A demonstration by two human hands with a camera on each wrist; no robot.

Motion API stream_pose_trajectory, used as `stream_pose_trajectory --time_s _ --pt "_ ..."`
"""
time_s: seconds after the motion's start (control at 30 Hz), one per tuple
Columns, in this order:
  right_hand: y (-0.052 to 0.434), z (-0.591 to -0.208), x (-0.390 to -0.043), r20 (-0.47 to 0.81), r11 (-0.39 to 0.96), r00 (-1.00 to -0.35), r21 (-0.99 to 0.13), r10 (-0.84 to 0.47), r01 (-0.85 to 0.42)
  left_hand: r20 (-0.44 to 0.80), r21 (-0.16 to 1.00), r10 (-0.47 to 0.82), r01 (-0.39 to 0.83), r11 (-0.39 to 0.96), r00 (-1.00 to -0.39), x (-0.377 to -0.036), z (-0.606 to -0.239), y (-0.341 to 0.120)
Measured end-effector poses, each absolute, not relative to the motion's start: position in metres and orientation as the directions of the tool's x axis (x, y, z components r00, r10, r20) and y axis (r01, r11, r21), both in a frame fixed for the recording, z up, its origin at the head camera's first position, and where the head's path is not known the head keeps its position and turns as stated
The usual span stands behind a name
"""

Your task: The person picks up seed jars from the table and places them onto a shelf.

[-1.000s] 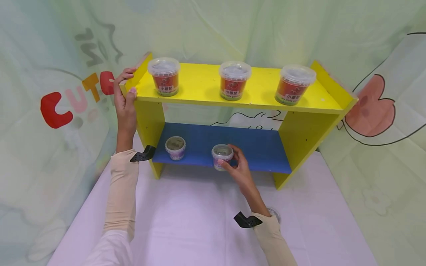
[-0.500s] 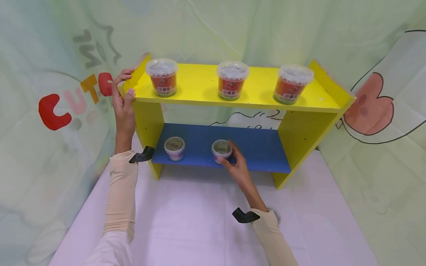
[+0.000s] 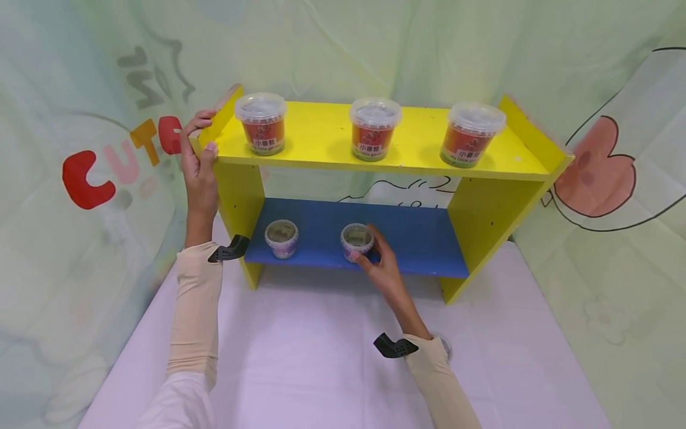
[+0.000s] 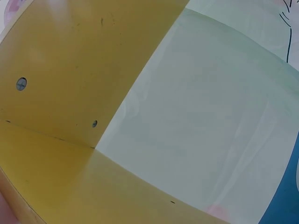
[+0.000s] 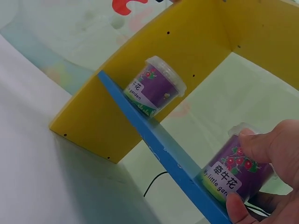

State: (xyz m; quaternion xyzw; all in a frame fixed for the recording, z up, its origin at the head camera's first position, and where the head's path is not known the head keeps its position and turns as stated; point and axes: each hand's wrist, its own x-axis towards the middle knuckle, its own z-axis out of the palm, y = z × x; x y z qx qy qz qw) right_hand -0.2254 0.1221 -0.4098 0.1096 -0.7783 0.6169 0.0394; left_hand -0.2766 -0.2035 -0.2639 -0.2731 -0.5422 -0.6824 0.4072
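Observation:
My right hand grips a small purple-labelled plastic cup between thumb and fingers. That cup stands upright on the blue lower shelf, close to its front edge. A second purple cup stands left of it on the same shelf. My left hand holds the upper left corner of the yellow shelf unit, thumb on the front and fingers over the side. In the left wrist view only the unit's yellow boards show, not the hand's fingers.
On the yellow top board stand a red-labelled cup at left, another red cup in the middle and a third red cup at right. A round lid-like item lies on the white table, partly behind the right forearm.
My right hand has moved the purple cup slightly up and back, from the shelf's front edge onto the blue shelf. My left hand has kept its hold on the corner.

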Motion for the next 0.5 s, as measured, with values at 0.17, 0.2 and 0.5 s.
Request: stream_pose_trajectory --time_s 0.17,0.2,0.5 --pt "0.122 -0.410 -0.222 0.146 0.222 -0.984 -0.961 -0.103 -0.166 0.814 0.518 -0.264 0.852 -0.073 -0.517 -0.277 -0.264 -0.204" --pt "0.123 -0.410 -0.221 0.141 0.213 -0.985 -0.964 -0.102 -0.161 0.813 0.518 -0.266 0.852 -0.073 -0.517 -0.277 -0.264 -0.204" --pt "0.135 -0.421 -0.205 0.176 0.200 -0.979 -0.960 -0.104 -0.194 0.809 0.528 -0.265 0.847 -0.067 -0.525 -0.273 -0.263 -0.203"
